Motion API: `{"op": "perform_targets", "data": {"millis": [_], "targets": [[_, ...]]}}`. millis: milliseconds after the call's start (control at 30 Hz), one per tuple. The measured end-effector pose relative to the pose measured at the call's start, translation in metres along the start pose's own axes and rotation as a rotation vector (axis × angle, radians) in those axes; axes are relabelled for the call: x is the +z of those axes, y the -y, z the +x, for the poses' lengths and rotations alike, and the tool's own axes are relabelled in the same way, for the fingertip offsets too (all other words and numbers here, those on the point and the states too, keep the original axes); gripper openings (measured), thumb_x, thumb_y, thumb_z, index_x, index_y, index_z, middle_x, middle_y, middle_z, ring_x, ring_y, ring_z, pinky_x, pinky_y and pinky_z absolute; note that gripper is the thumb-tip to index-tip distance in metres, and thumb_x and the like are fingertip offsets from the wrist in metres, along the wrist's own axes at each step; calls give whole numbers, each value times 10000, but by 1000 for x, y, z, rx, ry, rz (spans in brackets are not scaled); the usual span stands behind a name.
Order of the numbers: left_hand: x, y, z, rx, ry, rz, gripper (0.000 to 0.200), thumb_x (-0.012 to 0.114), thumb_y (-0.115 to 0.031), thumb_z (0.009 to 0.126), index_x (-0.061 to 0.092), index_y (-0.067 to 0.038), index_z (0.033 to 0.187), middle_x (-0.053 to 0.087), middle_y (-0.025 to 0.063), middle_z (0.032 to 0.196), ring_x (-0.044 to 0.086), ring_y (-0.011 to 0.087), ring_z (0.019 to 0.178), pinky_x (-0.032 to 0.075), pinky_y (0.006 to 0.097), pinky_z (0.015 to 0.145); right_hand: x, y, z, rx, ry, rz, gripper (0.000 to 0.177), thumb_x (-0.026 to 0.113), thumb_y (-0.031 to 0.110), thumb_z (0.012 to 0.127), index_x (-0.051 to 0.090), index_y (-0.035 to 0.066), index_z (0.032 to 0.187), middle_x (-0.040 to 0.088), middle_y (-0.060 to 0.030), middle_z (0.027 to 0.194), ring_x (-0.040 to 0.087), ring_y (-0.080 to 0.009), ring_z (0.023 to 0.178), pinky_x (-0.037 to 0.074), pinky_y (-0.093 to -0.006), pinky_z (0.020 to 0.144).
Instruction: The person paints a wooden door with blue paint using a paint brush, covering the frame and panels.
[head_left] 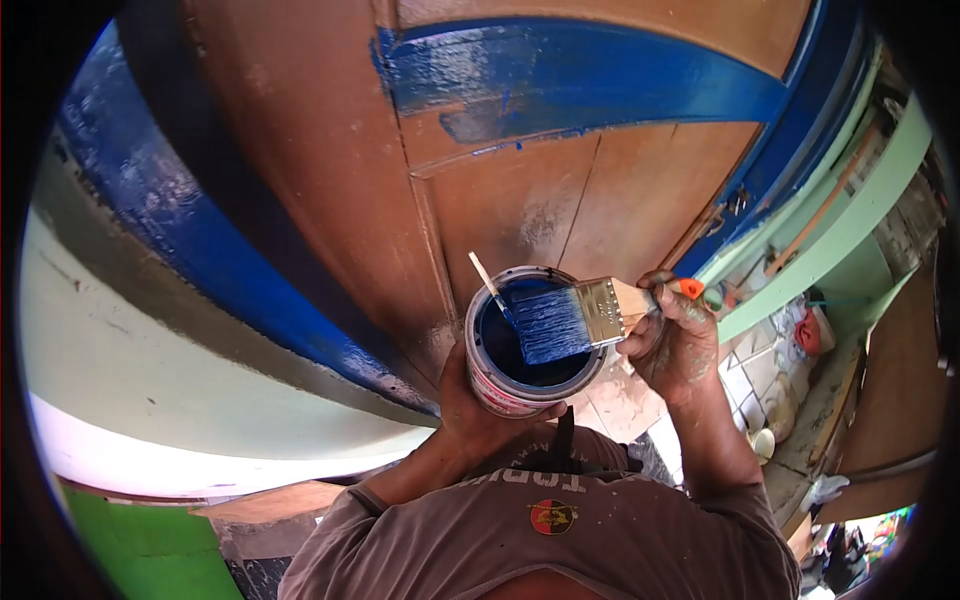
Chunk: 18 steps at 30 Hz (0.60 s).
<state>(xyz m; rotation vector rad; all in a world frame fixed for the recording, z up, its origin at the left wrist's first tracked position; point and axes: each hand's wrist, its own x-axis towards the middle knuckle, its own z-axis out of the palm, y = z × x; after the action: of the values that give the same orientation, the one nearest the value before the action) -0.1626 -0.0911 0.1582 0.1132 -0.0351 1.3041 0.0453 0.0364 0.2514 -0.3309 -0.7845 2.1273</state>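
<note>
My left hand is wrapped round the side and base of a paint can, holding it up before my chest. Dark blue paint lies inside, and a thin stick leans out over the rim. In my right hand is a wide paintbrush, gripped by its wooden handle with an orange end. Its bristles are coated in blue and lie over the can's mouth. Behind the can stands a brown panelled door, its upper crosspiece partly covered with wet-looking blue paint.
A blue door frame with a latch runs along the right. On the left, a blue post borders a pale wall. Bags and a white cup sit on the tiled floor at right.
</note>
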Motion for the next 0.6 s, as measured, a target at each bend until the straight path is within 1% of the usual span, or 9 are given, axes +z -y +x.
{"op": "perform_targets", "data": {"millis": [167,200,300,333,367,433,500,567,600], "targets": [[7,-3,-3,21,-19,33,803,382,-693,957,416,-155,1551,477,178,1544,506,419,1384,455,661,1046,6,-8,6,19,-11,141,323,745,164,918,630,33,1189,731,-192,1051,766,-369,908,680,-472,738],[7,-3,-3,24,-14,47,800,388,-686,959,414,-150,1552,473,178,1549,499,416,1393,449,667,1056,10,-5,8,4,8,121,339,747,173,920,626,38,1207,731,-189,1074,766,-362,928,680,-449,757],[7,-2,-4,65,-36,146,793,395,-664,967,402,-135,1558,462,179,1560,485,410,1409,425,676,1097,28,5,13,-94,72,116,352,741,187,932,617,40,1226,722,-191,1099,763,-348,941,679,-442,774],[9,0,-5,89,-48,157,790,396,-656,971,398,-130,1561,460,179,1562,482,409,1412,415,673,1112,33,8,19,-156,152,122,364,741,203,939,610,37,1235,703,-188,1112,758,-326,950,680,-440,787],[12,2,-6,113,-60,168,787,397,-649,975,394,-126,1564,458,179,1564,480,409,1415,405,670,1127,58,15,28,-303,150,-33,361,734,211,951,603,32,1236,681,-182,1127,751,-322,942,678,-429,797],[23,14,-8,171,-85,127,779,400,-633,984,386,-118,1568,454,179,1567,474,409,1418,385,655,1158,82,17,35,-452,200,-127,349,739,165,950,597,10,1229,671,-181,1131,747,-343,934,677,-436,800],[11,15,-12,99,71,20,778,405,-638,988,384,-121,1570,446,178,1572,470,404,1423,377,635,1172,93,11,48,-595,236,-239,362,749,120,943,580,-17,1233,665,-195,1136,741,-367,942,677,-458,806],[14,18,-18,124,84,162,782,406,-648,991,384,-125,1571,437,177,1579,462,401,1430,373,623,1179,96,6,53,-781,242,-378,320,763,88,932,611,-52,1176,660,-208,1149,728,-346,976,679,-473,807],[20,23,-23,183,21,358,786,405,-657,991,383,-126,1571,431,176,1583,456,401,1433,373,620,1180,95,8,52,-864,211,-441,304,763,87,933,622,-56,1161,660,-210,1152,724,-337,982,679,-476,807]]}}
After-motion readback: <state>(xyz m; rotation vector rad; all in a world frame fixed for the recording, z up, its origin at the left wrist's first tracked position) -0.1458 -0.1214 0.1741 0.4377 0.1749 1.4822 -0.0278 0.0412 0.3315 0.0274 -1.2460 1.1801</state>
